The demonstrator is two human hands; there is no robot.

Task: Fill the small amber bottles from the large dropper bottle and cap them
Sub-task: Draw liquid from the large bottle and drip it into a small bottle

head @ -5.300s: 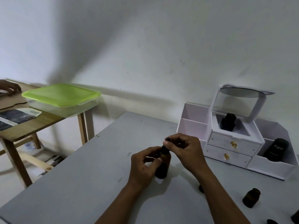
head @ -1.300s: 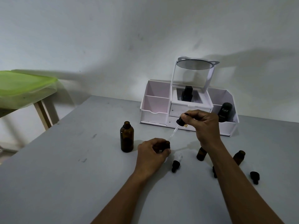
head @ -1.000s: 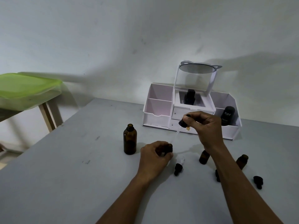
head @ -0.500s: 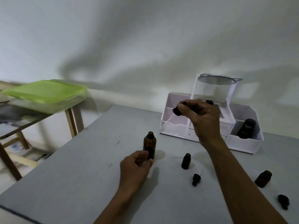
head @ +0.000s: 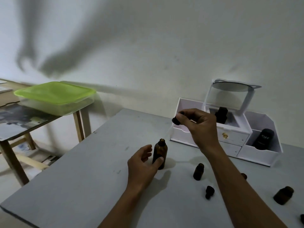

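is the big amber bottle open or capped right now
Open. The large amber bottle stands upright with a bare neck; its dropper cap is held above it in the right hand.

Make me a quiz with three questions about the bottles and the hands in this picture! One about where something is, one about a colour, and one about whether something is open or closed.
1. Where is the large dropper bottle?
A. in the white organizer
B. on the grey table by the left hand
C. on the wooden side table

2. What colour is the lid of the plastic box?
A. green
B. red
C. blue

3. Is the large dropper bottle capped?
A. yes, capped
B. no, its neck is open
C. it lies on its side

Answers:
1 B: it stands on the grey table, with the left hand curled around it.
2 A: the lid is bright green.
3 B: the neck is bare, and the right hand holds the dropper cap above it.
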